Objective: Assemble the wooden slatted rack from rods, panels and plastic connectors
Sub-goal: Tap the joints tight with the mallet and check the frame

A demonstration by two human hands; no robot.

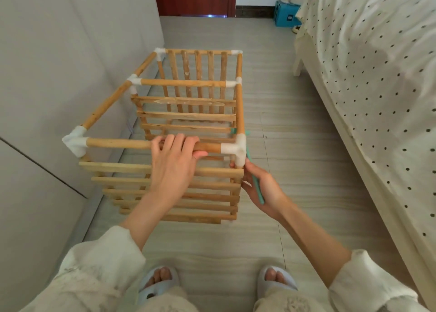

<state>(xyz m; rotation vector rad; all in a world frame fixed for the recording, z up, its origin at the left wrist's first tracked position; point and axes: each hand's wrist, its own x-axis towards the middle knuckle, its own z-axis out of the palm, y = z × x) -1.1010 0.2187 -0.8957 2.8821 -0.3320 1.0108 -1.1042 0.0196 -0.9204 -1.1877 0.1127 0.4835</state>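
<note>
left hand (173, 164) grips top rod (118, 143); right hand (262, 189) pinches teal tool (256, 189).

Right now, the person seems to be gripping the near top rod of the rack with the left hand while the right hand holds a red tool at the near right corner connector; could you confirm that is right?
Not quite: the tool is teal green, not red, as the head view shows. The rest stands: the left hand grips the near top rod, and the right hand holds the tool at the near right corner connector.
</note>
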